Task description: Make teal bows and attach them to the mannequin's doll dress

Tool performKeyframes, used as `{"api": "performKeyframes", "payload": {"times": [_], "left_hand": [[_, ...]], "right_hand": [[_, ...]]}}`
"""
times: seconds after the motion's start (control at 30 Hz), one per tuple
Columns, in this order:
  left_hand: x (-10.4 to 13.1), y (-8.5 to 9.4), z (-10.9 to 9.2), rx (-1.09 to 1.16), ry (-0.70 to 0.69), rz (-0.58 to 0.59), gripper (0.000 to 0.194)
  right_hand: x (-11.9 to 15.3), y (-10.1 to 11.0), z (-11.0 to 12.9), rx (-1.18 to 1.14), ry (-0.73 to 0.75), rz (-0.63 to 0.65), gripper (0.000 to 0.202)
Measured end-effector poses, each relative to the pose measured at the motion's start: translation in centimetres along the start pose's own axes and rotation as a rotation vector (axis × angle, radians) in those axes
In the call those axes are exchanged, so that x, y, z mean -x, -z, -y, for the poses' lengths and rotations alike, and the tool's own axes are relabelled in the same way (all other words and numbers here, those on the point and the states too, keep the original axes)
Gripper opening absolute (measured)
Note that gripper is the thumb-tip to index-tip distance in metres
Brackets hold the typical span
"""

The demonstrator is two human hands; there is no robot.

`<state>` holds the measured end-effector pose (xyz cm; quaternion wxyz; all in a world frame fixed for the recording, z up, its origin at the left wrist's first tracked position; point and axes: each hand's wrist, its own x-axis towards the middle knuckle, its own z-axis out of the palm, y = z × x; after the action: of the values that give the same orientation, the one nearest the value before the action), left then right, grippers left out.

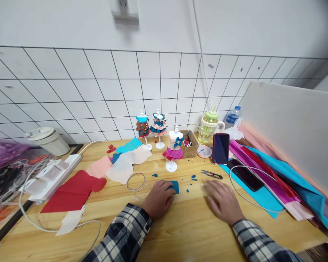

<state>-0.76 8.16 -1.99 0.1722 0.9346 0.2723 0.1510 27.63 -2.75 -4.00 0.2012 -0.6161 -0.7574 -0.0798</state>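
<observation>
My left hand (159,198) rests on the wooden table with its fingers curled over a small teal piece of paper or cloth (175,187). Part of that piece is hidden under the fingers. Just right of it lie several tiny teal scraps (194,177). My right hand (223,201) is low over the table, fingers stretched out and slightly blurred, holding nothing visible. Beyond its fingertips lie black-handled thread snips (211,174). Straight ahead stands a small white dress form (176,145) in a magenta skirt with a teal bow. Two more dressed forms (158,127) stand behind it.
Left are red sheets (73,191), pale peach sheets (127,163), a wire ring (136,181) and a white power strip (56,174). A small box (190,145), a pink dish (204,151), an upright phone (220,148), a jug (207,127) and folded coloured sheets (265,174) stand right.
</observation>
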Motion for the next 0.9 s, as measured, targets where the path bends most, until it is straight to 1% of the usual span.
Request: {"api": "performKeyframes", "payload": {"times": [0.07,0.1,0.17,0.2,0.23,0.33,0.37,0.4,0.43,0.5,0.53,0.6,0.67,0.7,0.77,0.83,0.87,0.9], "left_hand": [[0.0,0.0,0.0,0.011,0.01,0.008,0.02],[0.0,0.0,0.0,0.013,0.018,0.007,0.02],[0.0,0.0,-0.1,0.014,0.036,-0.007,0.021],[0.1,0.0,-0.1,0.015,0.043,-0.014,0.022],[0.1,0.0,-0.2,0.015,0.049,-0.017,0.023],[0.2,-0.1,-0.4,0.01,0.064,-0.03,0.026],[0.2,-0.2,-0.5,0.005,0.067,-0.035,0.026],[0.2,-0.2,-0.6,-0.003,0.068,-0.04,0.027],[0.1,-0.4,-0.6,-0.011,0.067,-0.045,0.027],[-0.1,-0.7,-0.7,-0.031,0.062,-0.063,0.031],[-0.2,-0.8,-0.8,-0.044,0.061,-0.08,0.033],[0.0,-1.1,-0.7,-0.073,0.064,-0.133,0.036],[0.7,-1.2,-0.3,-0.097,0.097,-0.219,0.034],[1.3,-1.0,0.0,-0.107,0.145,-0.284,0.033],[2.9,-0.2,1.0,-0.148,0.306,-0.422,0.032],[4.6,0.9,2.0,-0.217,0.449,-0.47,0.03],[5.3,1.5,2.5,-0.258,0.527,-0.476,0.03],[5.9,2.0,2.9,-0.292,0.584,-0.449,0.034]], "right_hand": [[-0.5,0.8,1.5,-0.097,0.207,0.165,0.042],[-0.9,1.0,2.2,-0.157,0.288,0.237,0.042],[-2.0,0.8,3.0,-0.237,0.349,0.326,0.039],[-2.5,0.5,3.1,-0.249,0.332,0.328,0.037],[-2.9,-0.1,3.1,-0.239,0.276,0.298,0.035],[-3.4,-1.9,2.2,-0.132,-0.063,0.084,0.035],[-3.3,-2.4,1.8,-0.108,-0.122,0.035,0.036],[-3.1,-2.7,1.5,-0.098,-0.13,0.008,0.037],[-2.8,-2.9,1.2,-0.101,-0.107,-0.009,0.036],[-2.2,-2.9,0.8,-0.125,-0.057,-0.042,0.034],[-1.9,-2.9,0.7,-0.14,-0.059,-0.064,0.032],[-1.5,-2.7,0.5,-0.166,-0.098,-0.098,0.03],[-1.3,-2.6,0.2,-0.188,-0.132,-0.105,0.03],[-1.3,-2.6,0.1,-0.201,-0.141,-0.105,0.029],[-1.2,-2.8,0.0,-0.225,-0.147,-0.106,0.026],[-1.2,-3.0,0.0,-0.24,-0.145,-0.111,0.024],[-1.2,-3.0,0.0,-0.242,-0.139,-0.111,0.024],[-1.2,-3.1,0.1,-0.242,-0.129,-0.108,0.024]]}}
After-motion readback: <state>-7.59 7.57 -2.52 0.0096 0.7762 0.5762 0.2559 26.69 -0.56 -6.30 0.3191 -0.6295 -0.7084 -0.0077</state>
